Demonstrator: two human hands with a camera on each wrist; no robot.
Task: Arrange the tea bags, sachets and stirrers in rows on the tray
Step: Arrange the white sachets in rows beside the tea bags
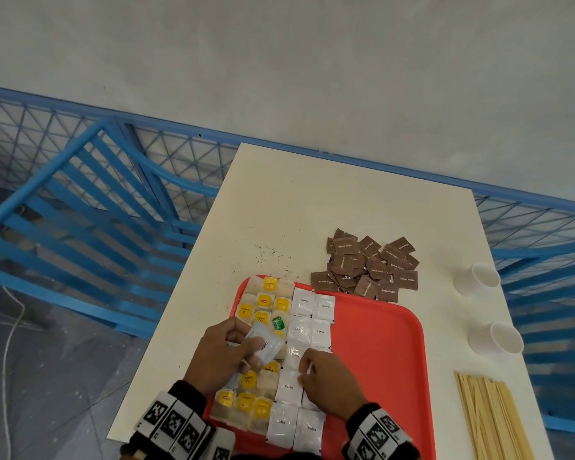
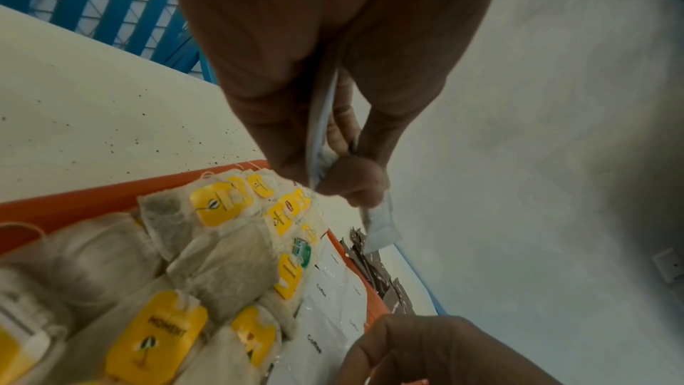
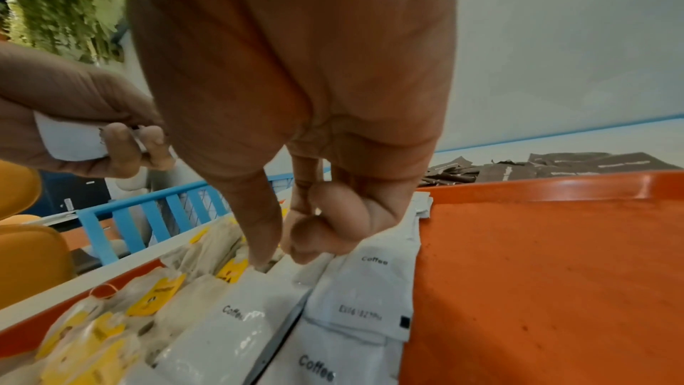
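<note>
Hidden: tea bags (image 1: 263, 330) partly covered by left hand (image 1: 219, 356); tag print blurred.
Labels: "Coffee", "Brown Sugar" read.
Left hand: sachet (image 1: 265, 345) pinched above tray (image 1: 379, 360).
Right hand (image 1: 329, 380): fingers curled, tips set on laid sachets (image 1: 289, 386).

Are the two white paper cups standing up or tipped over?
Tipped over. Both paper cups lie on their sides on the table, open mouths showing.

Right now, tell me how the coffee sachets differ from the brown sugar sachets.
1. Colour: the coffee sachets are white; the brown sugar sachets are brown.
2. Place: the coffee sachets lie on the red tray; the sugar sachets lie on the table beyond it.
3. Order: the coffee sachets sit in neat rows; the sugar sachets form a loose, overlapping pile.

Both are flat printed packets.
</note>
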